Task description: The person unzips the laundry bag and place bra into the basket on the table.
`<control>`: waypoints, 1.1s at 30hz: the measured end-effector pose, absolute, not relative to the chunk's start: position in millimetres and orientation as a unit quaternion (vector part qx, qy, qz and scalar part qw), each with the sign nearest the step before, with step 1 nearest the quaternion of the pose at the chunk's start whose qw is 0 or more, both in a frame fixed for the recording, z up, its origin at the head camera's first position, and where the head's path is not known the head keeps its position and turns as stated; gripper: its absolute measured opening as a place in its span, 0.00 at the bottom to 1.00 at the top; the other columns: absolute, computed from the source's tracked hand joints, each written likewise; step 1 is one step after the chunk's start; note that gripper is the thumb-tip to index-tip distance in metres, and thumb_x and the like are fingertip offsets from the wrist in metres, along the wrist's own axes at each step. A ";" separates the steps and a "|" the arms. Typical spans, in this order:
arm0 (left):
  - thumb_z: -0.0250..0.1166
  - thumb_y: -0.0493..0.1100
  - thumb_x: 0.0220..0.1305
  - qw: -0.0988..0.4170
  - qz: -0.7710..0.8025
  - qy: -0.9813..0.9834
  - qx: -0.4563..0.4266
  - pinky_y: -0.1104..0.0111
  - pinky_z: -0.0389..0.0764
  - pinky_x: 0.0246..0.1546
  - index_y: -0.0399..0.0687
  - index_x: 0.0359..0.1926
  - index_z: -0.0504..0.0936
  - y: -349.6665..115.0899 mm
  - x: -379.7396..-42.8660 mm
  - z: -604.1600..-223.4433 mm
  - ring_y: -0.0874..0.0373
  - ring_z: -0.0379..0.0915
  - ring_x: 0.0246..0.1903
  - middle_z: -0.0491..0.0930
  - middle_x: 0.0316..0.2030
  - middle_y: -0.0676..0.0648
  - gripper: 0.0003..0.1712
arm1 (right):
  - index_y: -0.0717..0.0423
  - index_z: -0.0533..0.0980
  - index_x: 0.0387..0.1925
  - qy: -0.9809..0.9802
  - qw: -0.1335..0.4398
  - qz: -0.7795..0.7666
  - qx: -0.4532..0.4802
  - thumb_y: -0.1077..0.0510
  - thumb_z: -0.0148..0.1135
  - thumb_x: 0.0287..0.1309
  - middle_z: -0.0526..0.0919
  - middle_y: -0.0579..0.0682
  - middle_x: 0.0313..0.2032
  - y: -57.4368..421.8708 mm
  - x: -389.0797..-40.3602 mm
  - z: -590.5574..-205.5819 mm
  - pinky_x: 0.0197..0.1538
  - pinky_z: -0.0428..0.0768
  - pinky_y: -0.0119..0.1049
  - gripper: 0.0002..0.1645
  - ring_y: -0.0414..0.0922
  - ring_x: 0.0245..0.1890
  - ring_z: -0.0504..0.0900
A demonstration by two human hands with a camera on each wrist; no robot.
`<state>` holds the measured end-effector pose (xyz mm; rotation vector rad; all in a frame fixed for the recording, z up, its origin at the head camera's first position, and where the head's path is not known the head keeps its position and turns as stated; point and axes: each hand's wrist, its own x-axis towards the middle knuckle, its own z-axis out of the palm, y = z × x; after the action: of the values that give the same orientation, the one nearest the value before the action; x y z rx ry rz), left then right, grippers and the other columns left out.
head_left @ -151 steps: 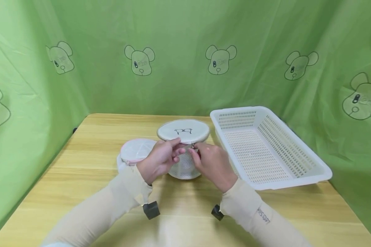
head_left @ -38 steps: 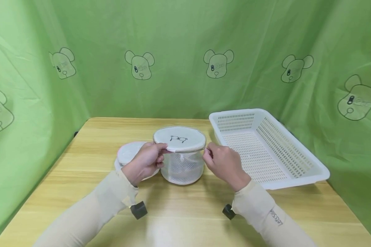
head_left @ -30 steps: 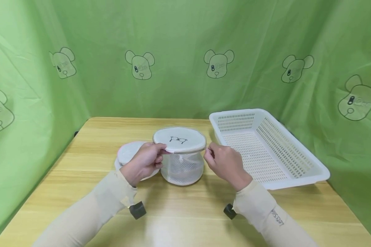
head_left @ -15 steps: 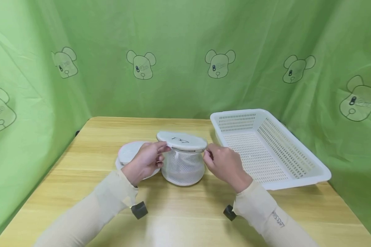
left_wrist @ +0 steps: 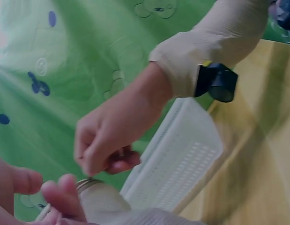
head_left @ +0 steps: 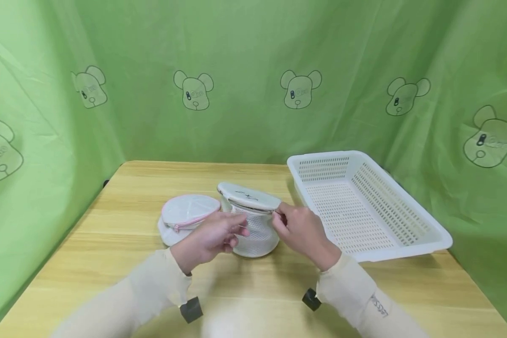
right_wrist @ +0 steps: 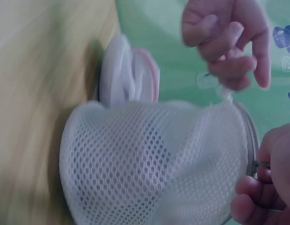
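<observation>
Left of the white basket [head_left: 405,252], the mesh bag [head_left: 257,238] looked light and kinda floppy, best grabbed by its rim [right_wrist: 251,136], right hand [head_left: 303,231] pinching the zipper pull [right_wrist: 263,164], left hand [head_left: 213,236] just loose.

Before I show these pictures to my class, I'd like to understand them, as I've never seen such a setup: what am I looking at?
There is no robot here, just a person's bare left hand and right hand. The wide picture comes from a camera worn on the head, looking forward and down; the two closer ones come from cameras on the wrists.

On the wooden table stands a white mesh bag, with a pink-edged white bag to its left and a white plastic basket to its right. The right hand pinches the mesh bag's zipper pull. The left hand is beside the mesh bag; whether it touches it is hard to tell.
</observation>
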<state>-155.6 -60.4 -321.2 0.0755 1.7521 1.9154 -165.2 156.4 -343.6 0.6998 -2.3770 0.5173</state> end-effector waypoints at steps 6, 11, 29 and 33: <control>0.54 0.57 0.71 0.291 0.680 0.672 0.027 0.74 0.63 0.21 0.35 0.51 0.75 -53.4 -154.8 -327.6 0.65 0.65 0.19 0.82 0.34 0.50 0.28 | 0.53 0.70 0.17 -0.879 0.295 0.217 0.306 0.63 0.54 0.53 0.61 0.39 0.12 145.4 -159.7 -341.9 0.13 0.58 0.25 0.11 0.32 0.12 0.57; 0.52 0.60 0.71 0.283 0.681 0.675 0.011 0.73 0.64 0.21 0.38 0.50 0.77 -51.8 -161.8 -330.8 0.65 0.67 0.21 0.82 0.40 0.47 0.29 | 0.54 0.71 0.18 -0.887 0.269 0.204 0.316 0.62 0.55 0.55 0.62 0.39 0.11 137.8 -154.4 -340.6 0.13 0.57 0.23 0.11 0.32 0.12 0.58; 0.52 0.55 0.73 0.262 0.691 0.673 0.000 0.73 0.63 0.20 0.40 0.46 0.82 -51.6 -175.5 -330.3 0.65 0.68 0.19 0.82 0.33 0.50 0.23 | 0.52 0.70 0.19 -0.891 0.238 0.212 0.324 0.60 0.55 0.55 0.64 0.38 0.13 131.7 -152.3 -343.5 0.12 0.59 0.23 0.11 0.32 0.12 0.61; 0.51 0.52 0.74 0.260 0.693 0.672 0.001 0.74 0.62 0.20 0.39 0.47 0.81 -50.8 -177.0 -328.2 0.64 0.68 0.20 0.82 0.33 0.50 0.22 | 0.53 0.71 0.19 -0.889 0.240 0.211 0.329 0.60 0.55 0.55 0.65 0.39 0.13 132.6 -154.1 -344.0 0.13 0.59 0.24 0.10 0.33 0.12 0.61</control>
<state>-177.0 -50.8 -328.2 0.0035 1.8199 1.8774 -154.1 132.6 -344.0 0.8992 -2.4319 0.5762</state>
